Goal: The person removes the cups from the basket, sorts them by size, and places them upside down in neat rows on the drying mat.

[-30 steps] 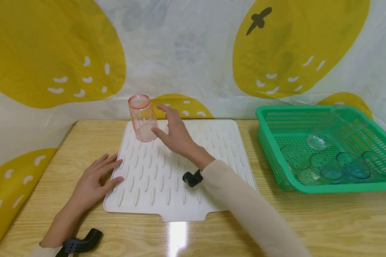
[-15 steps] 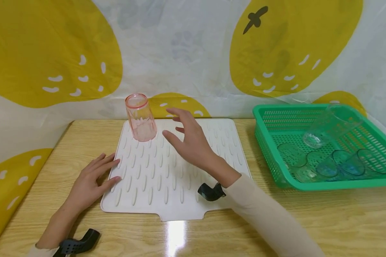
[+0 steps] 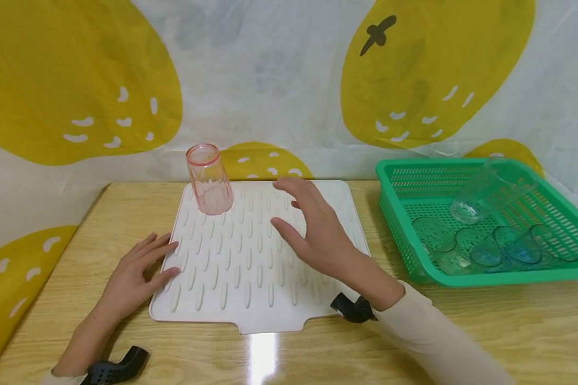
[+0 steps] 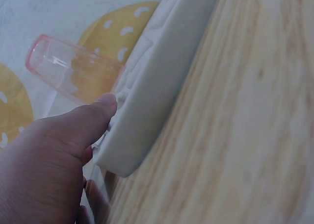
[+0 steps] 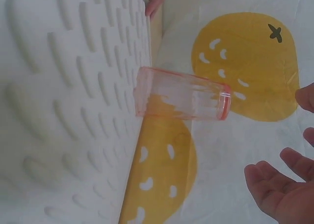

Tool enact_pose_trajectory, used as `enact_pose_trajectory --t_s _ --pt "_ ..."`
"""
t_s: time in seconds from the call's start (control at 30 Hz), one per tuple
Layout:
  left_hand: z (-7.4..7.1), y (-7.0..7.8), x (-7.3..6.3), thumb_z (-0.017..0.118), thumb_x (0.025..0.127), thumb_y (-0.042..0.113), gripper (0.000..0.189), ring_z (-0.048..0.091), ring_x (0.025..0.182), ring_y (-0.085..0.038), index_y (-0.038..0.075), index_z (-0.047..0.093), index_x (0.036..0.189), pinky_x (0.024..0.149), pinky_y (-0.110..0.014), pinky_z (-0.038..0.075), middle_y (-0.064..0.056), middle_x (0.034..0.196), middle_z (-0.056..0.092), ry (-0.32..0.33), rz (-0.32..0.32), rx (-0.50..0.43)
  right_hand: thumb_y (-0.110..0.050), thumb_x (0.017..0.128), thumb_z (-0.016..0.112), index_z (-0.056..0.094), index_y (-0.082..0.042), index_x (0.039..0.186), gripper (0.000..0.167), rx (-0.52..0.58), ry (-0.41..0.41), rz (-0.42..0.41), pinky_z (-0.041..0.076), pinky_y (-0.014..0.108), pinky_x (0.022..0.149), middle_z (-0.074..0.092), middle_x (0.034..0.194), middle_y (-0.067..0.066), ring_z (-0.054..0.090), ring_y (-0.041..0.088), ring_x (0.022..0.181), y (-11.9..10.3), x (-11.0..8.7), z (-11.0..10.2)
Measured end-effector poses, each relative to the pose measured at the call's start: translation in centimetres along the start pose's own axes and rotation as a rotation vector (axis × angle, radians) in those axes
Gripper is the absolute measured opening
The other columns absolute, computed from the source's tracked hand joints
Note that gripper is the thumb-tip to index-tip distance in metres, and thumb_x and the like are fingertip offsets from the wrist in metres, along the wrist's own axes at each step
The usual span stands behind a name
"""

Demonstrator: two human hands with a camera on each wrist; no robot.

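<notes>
A pink clear glass point(image 3: 211, 184) stands upside down on the white ridged drying mat point(image 3: 250, 267), at its back left corner. My right hand point(image 3: 318, 230) hangs over the mat's right half, fingers spread and loosely bent, holding nothing. In the right wrist view its fingertips point(image 5: 267, 177) are well apart from the glass. My left hand point(image 3: 132, 272) rests at the mat's left edge with relaxed fingers. The left wrist view shows the left thumb point(image 4: 100, 118) touching the mat's rim, the pink glass beyond it.
A green plastic basket point(image 3: 416, 272) stands on the wooden table point(image 3: 197, 353) to the right of the mat. Inside it lie a large clear glass point(image 3: 491, 190) and several smaller clear and bluish glasses point(image 3: 486, 254). A lemon-patterned cloth point(image 3: 270, 80) hangs behind the table.
My right hand has drawn back from the pink glass, moving right and towards me over the mat. The left hand keeps its place at the mat's edge. The glass stays where it stood.
</notes>
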State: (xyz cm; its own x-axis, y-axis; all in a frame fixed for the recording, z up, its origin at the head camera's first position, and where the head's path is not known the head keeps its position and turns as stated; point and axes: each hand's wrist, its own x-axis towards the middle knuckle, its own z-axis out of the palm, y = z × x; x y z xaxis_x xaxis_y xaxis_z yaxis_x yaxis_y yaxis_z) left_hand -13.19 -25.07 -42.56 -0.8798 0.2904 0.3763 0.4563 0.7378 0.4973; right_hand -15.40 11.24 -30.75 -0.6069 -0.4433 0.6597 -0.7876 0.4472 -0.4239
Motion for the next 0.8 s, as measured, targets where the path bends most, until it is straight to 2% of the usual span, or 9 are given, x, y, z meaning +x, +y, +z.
enact_pose_trajectory --t_s 0.23,0.53,0.8 --pt "0.0 -0.1 -0.1 0.077 0.081 0.026 0.055 0.030 0.134 -0.042 0.009 0.060 0.130 0.107 -0.059 0.019 -0.016 0.141 0.048 0.001 0.000 -0.007 -0.007 0.085 0.071 0.046 -0.002 0.133 0.054 -0.044 0.007 -0.015 0.047 0.034 0.092 0.049 0.133 0.011 0.046 0.022 0.122 0.0 -1.8 -2.8" --pt "-0.1 -0.1 -0.1 0.077 0.082 0.026 0.055 0.030 0.135 -0.042 0.009 0.060 0.131 0.107 -0.059 0.018 -0.016 0.141 0.048 -0.003 0.000 -0.011 0.004 0.079 0.073 0.050 0.001 0.131 0.058 -0.094 0.057 0.006 0.044 0.026 0.095 0.054 0.128 0.011 0.051 0.023 0.117 1.0 -3.6 -6.5" --pt "0.0 0.0 -0.1 0.078 0.080 0.024 0.054 0.030 0.135 -0.042 0.010 0.061 0.130 0.106 -0.060 0.019 -0.016 0.141 0.048 -0.001 -0.007 -0.031 -0.003 0.083 0.073 0.052 -0.001 0.131 0.052 -0.200 0.057 0.062 0.041 0.018 0.094 0.054 0.126 0.012 0.051 0.026 0.114 1.7 -5.2 -10.5"
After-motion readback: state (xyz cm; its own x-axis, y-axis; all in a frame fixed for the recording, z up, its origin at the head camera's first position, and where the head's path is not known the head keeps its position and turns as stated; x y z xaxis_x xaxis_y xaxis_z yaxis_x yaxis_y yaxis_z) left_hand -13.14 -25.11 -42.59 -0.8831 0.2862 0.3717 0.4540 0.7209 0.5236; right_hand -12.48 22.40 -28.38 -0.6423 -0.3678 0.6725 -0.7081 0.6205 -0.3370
